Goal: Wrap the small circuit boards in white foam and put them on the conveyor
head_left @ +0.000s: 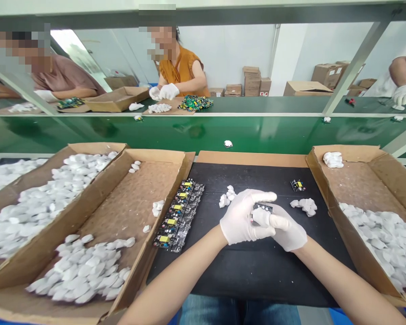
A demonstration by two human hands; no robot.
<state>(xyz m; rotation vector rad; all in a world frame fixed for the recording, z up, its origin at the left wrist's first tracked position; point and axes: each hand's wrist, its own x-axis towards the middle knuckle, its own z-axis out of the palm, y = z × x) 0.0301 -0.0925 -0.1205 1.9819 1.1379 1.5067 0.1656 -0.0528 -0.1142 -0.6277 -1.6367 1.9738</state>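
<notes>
Both of my hands wear thin white gloves and meet over the black mat. Between them is a small black circuit board with a white padded piece against its face. My left hand grips the board from the left, fingers curved around it. My right hand closes on it from the right, its thumb pressed over the white piece. The fingers hide part of the board. Small clumps of white pieces lie just behind my left hand, and others lie right of my right hand.
A row of joined circuit boards with yellow parts lies at left. One loose board sits at right. Cardboard trays of white pieces flank the mat. Beyond runs a green belt carrying small boards; several co-workers sit across it.
</notes>
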